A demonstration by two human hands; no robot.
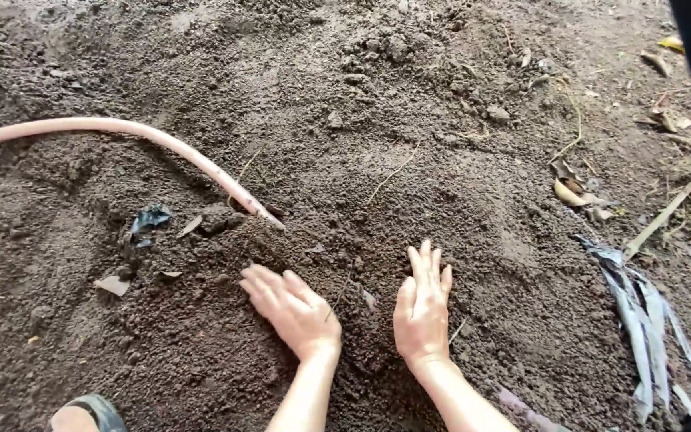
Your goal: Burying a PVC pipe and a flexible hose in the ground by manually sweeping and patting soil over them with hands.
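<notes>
Up and to the left of the left hand (291,310), a pink hose (145,138) ran into the dark soil (409,160). That hand lay flat and released on the soil. Just beside it, the right hand (423,308) pressed the soil too, fingers spread, grasping nothing. Grey dried leaves (641,308) lay well off to its right.

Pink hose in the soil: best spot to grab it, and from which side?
Take the pink hose on its exposed curved run, above the point where its lower end sinks into the soil. Come from above, grip closing across its width: it lies flat on the ground, round and slim, with nothing on top. The left hand is nearest; both hands lie flat, holding nothing.
</notes>
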